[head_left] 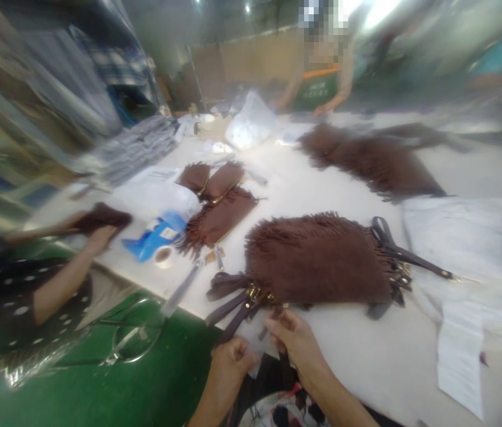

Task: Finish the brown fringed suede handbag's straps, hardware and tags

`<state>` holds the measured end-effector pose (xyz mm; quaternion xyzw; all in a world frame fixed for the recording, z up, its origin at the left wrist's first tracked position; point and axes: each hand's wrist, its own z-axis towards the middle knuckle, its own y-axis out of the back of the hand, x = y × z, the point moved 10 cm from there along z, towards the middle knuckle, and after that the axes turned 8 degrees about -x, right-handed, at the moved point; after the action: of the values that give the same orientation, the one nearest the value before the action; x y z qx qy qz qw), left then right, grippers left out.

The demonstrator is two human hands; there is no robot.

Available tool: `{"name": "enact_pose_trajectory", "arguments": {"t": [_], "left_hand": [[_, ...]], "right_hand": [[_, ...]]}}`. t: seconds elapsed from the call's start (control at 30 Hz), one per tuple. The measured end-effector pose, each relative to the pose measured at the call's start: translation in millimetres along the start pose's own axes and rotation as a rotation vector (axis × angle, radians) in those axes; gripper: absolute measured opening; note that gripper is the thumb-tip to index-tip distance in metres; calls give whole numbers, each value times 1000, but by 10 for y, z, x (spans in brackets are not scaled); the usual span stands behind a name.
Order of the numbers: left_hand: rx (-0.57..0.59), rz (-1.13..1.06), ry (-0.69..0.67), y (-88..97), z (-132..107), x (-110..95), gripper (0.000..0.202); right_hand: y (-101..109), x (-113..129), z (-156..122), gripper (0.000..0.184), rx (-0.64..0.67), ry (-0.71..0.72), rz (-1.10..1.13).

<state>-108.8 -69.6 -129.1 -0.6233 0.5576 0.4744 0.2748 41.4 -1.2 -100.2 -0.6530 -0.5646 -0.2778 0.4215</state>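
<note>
A brown fringed bag [317, 258] lies flat on the white table [366, 350] in front of me, with dark straps and gold hardware at both ends. My left hand [229, 359] is closed in a fist on a dark strap [228, 308] at the bag's left end. My right hand [293, 338] pinches near the gold fittings at the bag's lower left corner, fingers curled on a strap end.
More brown fringed bags [217, 207] lie farther back, with another pile [375, 160] at right. A blue packet [155, 237] and tape roll [164, 257] sit left. A person in a dotted sleeve [10, 296] works at left; another stands at the far end. White paper [459, 350] lies right.
</note>
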Motion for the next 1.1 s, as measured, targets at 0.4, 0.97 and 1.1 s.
{"name": "enact_pose_trajectory", "arguments": {"t": [0.4,0.97,1.1], "left_hand": [[117,-270,82,-359,-31,-141,31],[57,39,-58,-402,14,-307,41],[31,72,-67,-417,32,-392,45]], "right_hand": [[66,-125,38,37,104,0,-73],[330,-220,-55,30,42,21,-392],[384,-231,8,31,-14,38,-363]]}}
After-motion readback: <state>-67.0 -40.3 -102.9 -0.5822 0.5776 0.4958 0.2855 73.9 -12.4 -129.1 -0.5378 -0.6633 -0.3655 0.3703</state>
